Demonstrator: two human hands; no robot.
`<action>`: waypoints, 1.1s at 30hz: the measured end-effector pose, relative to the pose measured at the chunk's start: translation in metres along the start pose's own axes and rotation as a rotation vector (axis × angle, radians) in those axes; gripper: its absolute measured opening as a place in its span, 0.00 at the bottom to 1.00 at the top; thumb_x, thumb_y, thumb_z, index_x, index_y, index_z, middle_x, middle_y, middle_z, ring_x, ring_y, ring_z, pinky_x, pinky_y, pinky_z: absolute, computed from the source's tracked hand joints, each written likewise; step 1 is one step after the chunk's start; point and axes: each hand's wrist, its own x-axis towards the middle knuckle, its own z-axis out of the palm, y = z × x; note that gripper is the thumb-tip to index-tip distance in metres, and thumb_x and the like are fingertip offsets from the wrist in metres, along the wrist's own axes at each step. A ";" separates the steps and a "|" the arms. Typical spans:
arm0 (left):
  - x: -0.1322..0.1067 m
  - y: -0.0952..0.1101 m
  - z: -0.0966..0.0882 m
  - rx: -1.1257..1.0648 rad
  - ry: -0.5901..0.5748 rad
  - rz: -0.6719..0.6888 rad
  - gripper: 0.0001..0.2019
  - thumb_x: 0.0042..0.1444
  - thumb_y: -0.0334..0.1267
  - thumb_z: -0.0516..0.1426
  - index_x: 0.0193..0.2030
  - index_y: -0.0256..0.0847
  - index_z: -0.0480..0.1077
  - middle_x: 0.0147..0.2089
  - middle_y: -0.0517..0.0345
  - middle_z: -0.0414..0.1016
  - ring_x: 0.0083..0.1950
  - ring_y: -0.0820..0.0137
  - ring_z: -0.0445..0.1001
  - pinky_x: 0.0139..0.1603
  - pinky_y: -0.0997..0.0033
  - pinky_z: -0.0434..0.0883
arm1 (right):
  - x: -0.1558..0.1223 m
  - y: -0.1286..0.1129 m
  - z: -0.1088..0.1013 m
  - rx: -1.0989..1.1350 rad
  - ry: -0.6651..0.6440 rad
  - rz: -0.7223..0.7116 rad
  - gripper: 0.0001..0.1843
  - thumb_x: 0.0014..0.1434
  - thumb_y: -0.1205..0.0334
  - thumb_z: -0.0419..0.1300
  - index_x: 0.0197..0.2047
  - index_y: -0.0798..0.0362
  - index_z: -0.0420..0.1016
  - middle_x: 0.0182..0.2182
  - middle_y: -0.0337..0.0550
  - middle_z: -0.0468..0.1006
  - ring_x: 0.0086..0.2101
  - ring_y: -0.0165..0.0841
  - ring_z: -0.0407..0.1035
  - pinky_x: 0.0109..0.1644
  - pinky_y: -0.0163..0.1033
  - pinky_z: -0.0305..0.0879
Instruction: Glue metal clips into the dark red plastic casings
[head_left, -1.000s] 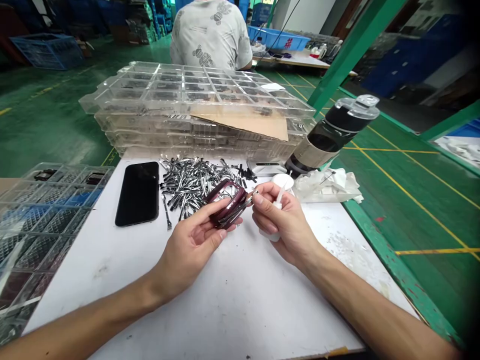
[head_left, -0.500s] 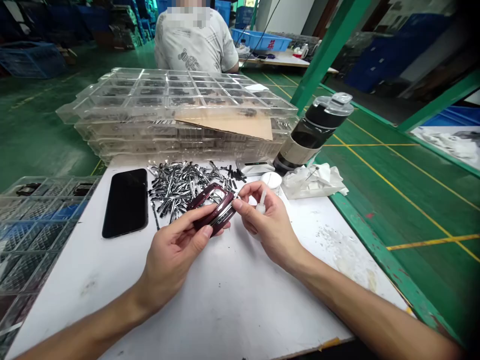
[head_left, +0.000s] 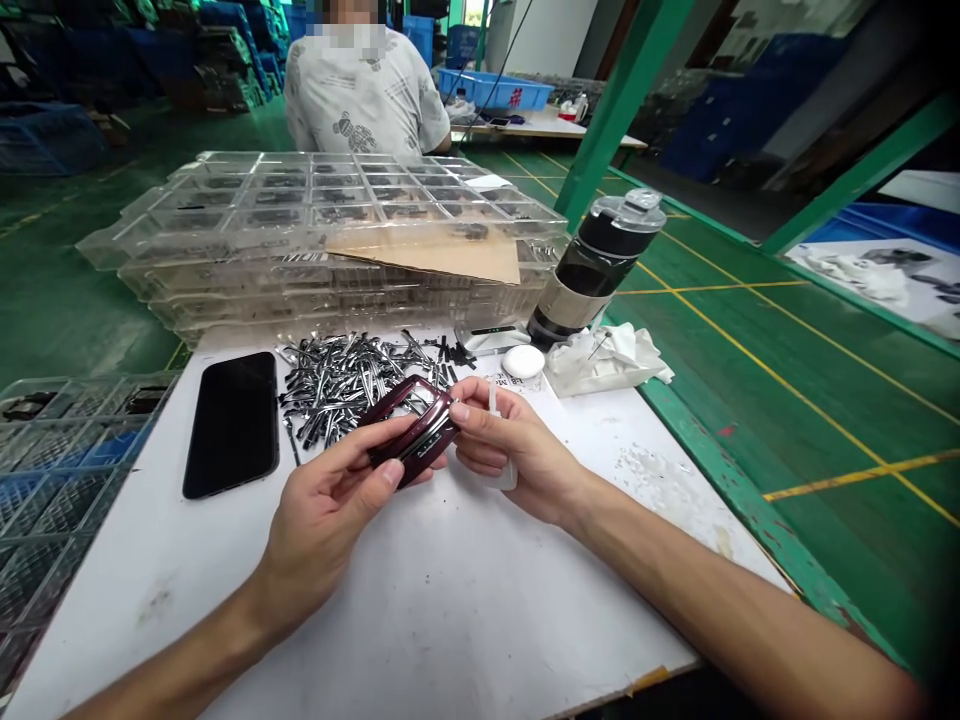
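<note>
A glossy dark-red frame-shaped part [head_left: 420, 436] with an oblong opening and a shiny silver strip along its side is gripped by my left hand [head_left: 337, 495], thumb in front and fingers around its left end. My right hand [head_left: 517, 445] is closed, thumb and forefinger pinching at the part's right end; whether a small piece lies between them I cannot make out. Tucked in that same hand is a small white nozzle bottle [head_left: 507, 476], its thin tip upward, mostly covered by fingers. Just behind the part lies a pile of shiny silver strips with black ends [head_left: 334, 385].
A black phone [head_left: 231, 425] lies left on the white table [head_left: 450, 620]. Stacked clear compartment trays [head_left: 300, 215] carry a cardboard piece [head_left: 427, 255] at the back. A dark bottle [head_left: 592, 265], round white lid [head_left: 523, 362] and crumpled white wrapping [head_left: 611, 358] stand right. Beyond sits a person [head_left: 364, 95].
The whole view has shifted slightly, scene moving left. My right hand has turned a little, showing more of the bottle's body; both hands keep hold at the dark-red part.
</note>
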 end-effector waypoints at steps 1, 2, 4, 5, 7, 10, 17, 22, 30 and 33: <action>0.000 0.000 -0.001 -0.011 -0.012 -0.013 0.15 0.66 0.36 0.61 0.58 0.44 0.75 0.53 0.54 0.83 0.51 0.63 0.83 0.59 0.63 0.79 | 0.000 -0.001 0.000 0.003 -0.001 -0.001 0.14 0.60 0.59 0.70 0.38 0.52 0.68 0.19 0.26 0.57 0.18 0.20 0.44 0.21 0.29 0.40; 0.001 0.000 -0.001 -0.025 -0.025 -0.025 0.15 0.66 0.36 0.60 0.59 0.45 0.75 0.53 0.55 0.83 0.52 0.63 0.82 0.60 0.63 0.78 | 0.000 -0.001 0.000 0.003 0.001 -0.003 0.14 0.59 0.59 0.70 0.38 0.52 0.68 0.19 0.26 0.57 0.18 0.20 0.44 0.21 0.29 0.40; 0.002 0.000 -0.003 -0.062 -0.051 -0.047 0.15 0.66 0.35 0.60 0.59 0.46 0.75 0.54 0.55 0.82 0.54 0.63 0.81 0.60 0.64 0.77 | 0.001 -0.001 0.000 0.001 0.012 -0.010 0.15 0.58 0.59 0.71 0.37 0.53 0.68 0.19 0.26 0.58 0.18 0.19 0.45 0.21 0.29 0.40; 0.003 0.000 -0.004 -0.085 -0.061 -0.057 0.16 0.66 0.35 0.60 0.59 0.47 0.75 0.55 0.55 0.82 0.55 0.63 0.81 0.61 0.64 0.77 | 0.001 -0.001 -0.001 -0.001 0.016 -0.013 0.15 0.57 0.60 0.72 0.37 0.53 0.69 0.19 0.26 0.58 0.18 0.19 0.45 0.21 0.29 0.40; 0.004 -0.001 -0.005 -0.130 -0.073 -0.073 0.16 0.66 0.35 0.60 0.59 0.46 0.75 0.55 0.55 0.82 0.55 0.62 0.81 0.61 0.64 0.77 | 0.001 -0.001 -0.002 -0.003 0.012 -0.018 0.15 0.57 0.60 0.72 0.37 0.53 0.69 0.19 0.26 0.59 0.17 0.19 0.45 0.20 0.29 0.40; 0.005 -0.001 -0.004 -0.180 -0.084 -0.090 0.15 0.66 0.34 0.60 0.59 0.46 0.75 0.55 0.54 0.82 0.55 0.62 0.81 0.61 0.63 0.77 | 0.001 -0.001 -0.004 0.009 -0.016 -0.021 0.14 0.60 0.58 0.70 0.37 0.53 0.69 0.17 0.25 0.56 0.17 0.19 0.43 0.20 0.28 0.40; 0.003 0.003 -0.003 -0.203 -0.085 -0.113 0.15 0.67 0.35 0.59 0.59 0.46 0.75 0.54 0.53 0.82 0.55 0.62 0.81 0.61 0.64 0.76 | 0.001 -0.001 -0.002 -0.037 0.034 -0.046 0.16 0.59 0.52 0.69 0.35 0.53 0.70 0.16 0.26 0.54 0.18 0.21 0.42 0.21 0.28 0.42; 0.002 0.002 -0.002 -0.179 -0.095 -0.121 0.16 0.67 0.36 0.59 0.60 0.44 0.74 0.55 0.51 0.82 0.56 0.60 0.81 0.62 0.60 0.76 | 0.000 -0.001 0.001 -0.112 0.104 -0.081 0.16 0.59 0.52 0.69 0.33 0.52 0.69 0.16 0.27 0.56 0.18 0.21 0.46 0.21 0.29 0.42; 0.005 -0.004 -0.001 -0.124 -0.111 -0.123 0.14 0.68 0.38 0.58 0.59 0.45 0.73 0.57 0.54 0.80 0.57 0.61 0.80 0.64 0.62 0.75 | 0.000 -0.004 -0.001 -0.115 0.092 -0.042 0.14 0.59 0.54 0.68 0.33 0.52 0.69 0.16 0.27 0.56 0.17 0.21 0.45 0.20 0.28 0.42; 0.004 -0.004 -0.002 -0.120 -0.115 -0.124 0.14 0.68 0.38 0.58 0.59 0.44 0.73 0.55 0.53 0.81 0.57 0.62 0.80 0.63 0.63 0.75 | 0.000 -0.005 -0.001 -0.116 0.089 -0.040 0.13 0.60 0.56 0.67 0.33 0.52 0.68 0.16 0.27 0.56 0.17 0.21 0.45 0.20 0.27 0.43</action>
